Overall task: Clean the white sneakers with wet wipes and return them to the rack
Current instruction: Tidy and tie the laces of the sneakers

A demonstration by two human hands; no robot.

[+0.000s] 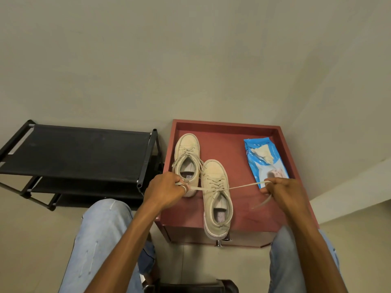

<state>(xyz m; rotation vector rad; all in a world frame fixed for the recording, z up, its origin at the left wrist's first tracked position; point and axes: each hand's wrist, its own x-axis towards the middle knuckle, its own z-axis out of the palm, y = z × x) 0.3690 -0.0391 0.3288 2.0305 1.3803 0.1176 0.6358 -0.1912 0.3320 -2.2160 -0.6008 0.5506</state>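
Left hand [167, 190] and right hand [281, 190] each pinch an end of the lace [243, 185], taut crosswise over the near sneaker [215, 199] — it lies between them on the table [232, 127], toe pointing away — with wipes [264, 161] just beyond the right hand.
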